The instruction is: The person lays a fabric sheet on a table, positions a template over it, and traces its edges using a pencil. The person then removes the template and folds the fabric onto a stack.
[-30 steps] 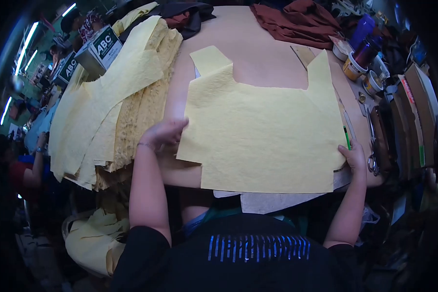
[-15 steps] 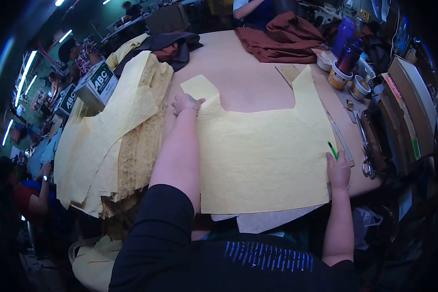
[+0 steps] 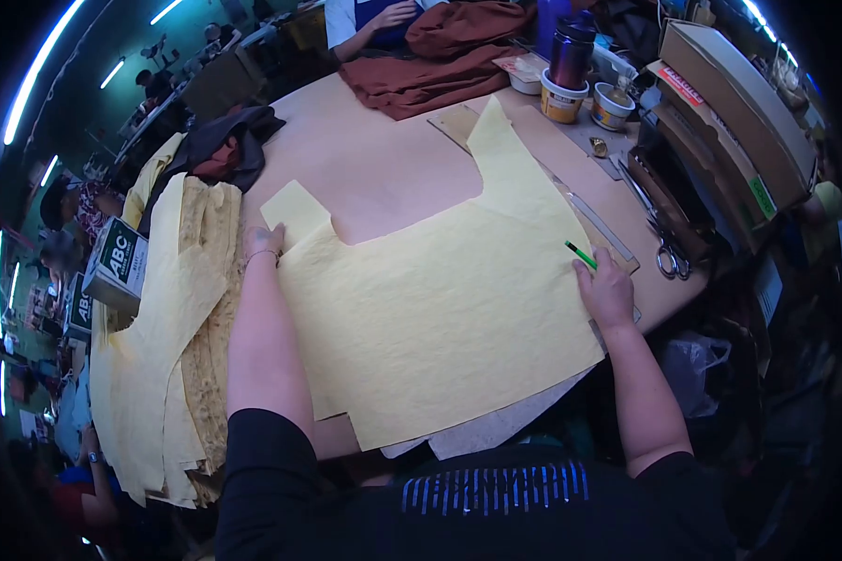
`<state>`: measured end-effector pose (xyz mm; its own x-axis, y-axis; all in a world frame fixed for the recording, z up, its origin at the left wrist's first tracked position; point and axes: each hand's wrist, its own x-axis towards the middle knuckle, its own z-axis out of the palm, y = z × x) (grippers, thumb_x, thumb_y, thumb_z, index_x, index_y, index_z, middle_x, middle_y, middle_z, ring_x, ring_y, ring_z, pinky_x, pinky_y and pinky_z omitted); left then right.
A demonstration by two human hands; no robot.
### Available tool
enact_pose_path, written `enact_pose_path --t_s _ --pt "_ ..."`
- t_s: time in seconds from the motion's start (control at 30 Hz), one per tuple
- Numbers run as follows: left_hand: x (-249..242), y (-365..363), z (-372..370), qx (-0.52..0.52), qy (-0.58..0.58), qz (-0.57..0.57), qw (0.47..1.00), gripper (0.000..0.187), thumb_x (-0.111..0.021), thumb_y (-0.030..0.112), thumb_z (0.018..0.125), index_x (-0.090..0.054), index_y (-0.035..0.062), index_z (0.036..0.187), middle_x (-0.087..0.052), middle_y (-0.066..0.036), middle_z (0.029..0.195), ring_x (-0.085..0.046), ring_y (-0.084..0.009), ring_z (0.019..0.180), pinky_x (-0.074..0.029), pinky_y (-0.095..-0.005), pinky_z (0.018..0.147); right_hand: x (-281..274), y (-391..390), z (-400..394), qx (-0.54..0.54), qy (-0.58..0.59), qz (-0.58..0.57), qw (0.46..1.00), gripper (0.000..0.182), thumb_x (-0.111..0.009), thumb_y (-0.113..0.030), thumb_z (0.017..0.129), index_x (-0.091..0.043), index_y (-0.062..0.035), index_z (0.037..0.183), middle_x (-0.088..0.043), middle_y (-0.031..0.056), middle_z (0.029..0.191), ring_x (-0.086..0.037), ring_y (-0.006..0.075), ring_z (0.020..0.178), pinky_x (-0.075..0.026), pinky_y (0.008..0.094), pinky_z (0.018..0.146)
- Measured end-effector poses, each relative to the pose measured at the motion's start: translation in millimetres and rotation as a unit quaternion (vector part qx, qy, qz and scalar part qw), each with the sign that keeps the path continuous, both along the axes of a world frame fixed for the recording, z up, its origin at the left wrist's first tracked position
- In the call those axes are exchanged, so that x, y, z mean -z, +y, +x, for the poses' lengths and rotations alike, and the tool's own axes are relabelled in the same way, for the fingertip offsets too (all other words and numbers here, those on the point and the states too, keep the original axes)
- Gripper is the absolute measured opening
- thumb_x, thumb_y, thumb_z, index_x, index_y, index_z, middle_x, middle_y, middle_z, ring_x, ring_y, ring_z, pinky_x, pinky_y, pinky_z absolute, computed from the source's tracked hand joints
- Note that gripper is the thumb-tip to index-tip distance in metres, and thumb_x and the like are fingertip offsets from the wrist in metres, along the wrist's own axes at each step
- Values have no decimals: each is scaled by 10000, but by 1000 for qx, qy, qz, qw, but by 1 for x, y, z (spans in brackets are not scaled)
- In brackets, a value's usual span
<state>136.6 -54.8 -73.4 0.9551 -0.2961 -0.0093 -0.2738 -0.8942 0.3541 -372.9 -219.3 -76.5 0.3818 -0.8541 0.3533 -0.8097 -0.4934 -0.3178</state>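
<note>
A large pale-yellow panel (image 3: 430,309), fabric-like with a wide cut-out at its far edge, lies on the table in front of me. At its upper left edge, my left hand (image 3: 263,245) grips the panel near the narrow tab; some of its fingers are hidden. My right hand (image 3: 610,288) is at the right edge, closed around a green pen (image 3: 581,253) whose dark end points up and left. Another yellow layer shows beneath the panel's lower left corner. A greyish sheet (image 3: 496,432) sticks out under the near edge.
A thick stack of yellow panels (image 3: 173,327) stands at left, with an ABC box (image 3: 117,265) beside it. Brown cloth (image 3: 430,70) lies at the far side near another person. Scissors (image 3: 666,252), a metal ruler (image 3: 599,224), tubs (image 3: 563,98) and cardboard boxes (image 3: 739,112) line the right.
My view has turned, so the table appears tilted. The top panel has shifted against the layer below, which now shows at lower left. The green pen stays in my right hand.
</note>
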Motion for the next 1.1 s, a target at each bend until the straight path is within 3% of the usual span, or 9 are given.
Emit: enact_pose_path --t_s 0.17,0.37,0.53,0.63,0.77,0.8,0.87,0.97,1.1 --pt "39 -6 43 -17 -53 46 997 412 -672 343 656 -617 1 877 -607 -167 928 -590 -290 838 -454 -354 739 2 0 0 -6 -5 -8 1000 275 -558 -291 770 -451 -38 774 -560 165 660 -557 348 637 -433 441 594" --pt "26 2 33 0 -96 -177 979 291 -651 220 689 -605 -20 846 -607 -183 883 -591 -292 808 -454 -367 723 -1 1 0 -5 -3 1 1000 265 -561 -278 767 -451 -37 769 -562 154 680 -560 336 656 -433 430 599" --pt "-41 -19 36 99 -237 -222 940 277 -638 208 707 -564 -17 851 -582 -161 741 -550 -310 670 -439 -393 673 1 0 -2 -9 -2 -8 1000 266 -561 -282 768 -452 -39 768 -563 152 688 -562 330 658 -432 428 604" --pt "-63 -31 11 58 -455 -165 873 302 -652 221 695 -551 19 895 -574 -164 826 -541 -295 781 -418 -390 731 -1 1 0 -2 -1 -2 1000 265 -558 -282 771 -451 -39 766 -564 149 685 -562 330 655 -431 429 607" --pt "-59 -26 -77 343 -410 -146 833 417 -681 258 657 -528 74 999 -537 -118 1005 -488 -288 946 -383 -380 815 -6 3 0 4 -6 43 999 273 -561 -283 769 -453 -32 774 -559 158 724 -556 332 700 -428 426 633" --pt "-33 -21 -100 332 -232 -134 905 470 -639 343 702 -493 107 1081 -467 -118 1139 -421 -308 1069 -341 -460 877 -8 3 1 5 -7 64 998 279 -564 -284 767 -455 -28 780 -557 164 748 -553 331 725 -427 424 644" --pt "-37 -2 -189 288 -154 42 944 554 -519 468 771 -430 115 1190 -356 -141 1269 -247 -334 1220 -221 -598 912 -5 -8 -2 -16 -7 16 1000 308 -583 -297 751 -465 -16 800 -540 180 813 -534 330 787 -423 418 670" --pt "-8 12 -215 261 -41 75 961 623 -398 552 794 -323 173 1282 -184 -115 1373 -70 -332 1282 -95 -672 901 -12 -37 12 -18 -12 -8 1000 360 -613 -314 725 -489 3 844 -507 195 892 -505 327 860 -416 402 704" --pt "-6 15 -219 258 -44 64 963 630 -377 548 801 -290 177 1303 -182 -114 1376 -60 -330 1284 -89 -645 926 -41 -104 81 -43 -55 53 996 447 -634 -386 681 -549 27 832 -555 195 849 -540 329 814 -425 386 720"
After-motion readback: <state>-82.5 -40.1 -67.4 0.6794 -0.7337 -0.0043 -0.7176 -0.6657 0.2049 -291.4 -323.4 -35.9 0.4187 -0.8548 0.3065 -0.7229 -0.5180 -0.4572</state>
